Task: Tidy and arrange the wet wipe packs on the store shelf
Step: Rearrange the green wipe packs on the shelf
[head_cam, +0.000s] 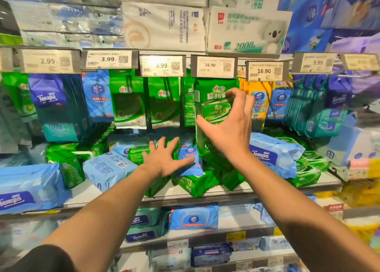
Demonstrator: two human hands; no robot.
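Head view: your right hand (230, 125) spreads its fingers around a tall green wipe multipack (211, 107) hanging under the price tags (213, 66); whether it grips, you cannot tell. Your left hand (164, 158), fingers flat, presses a small blue pack (191, 164). Soft, slick film probably: take the sides. Toppled green packs (195, 183) crowd below.

Hanging packs (127, 101) in a row below price tags (108, 59); tissue bales (244, 28) stacked above. Loose packs (109, 169) piled on the shelf (226, 192) beneath; more packs (193, 217) on lower shelves.
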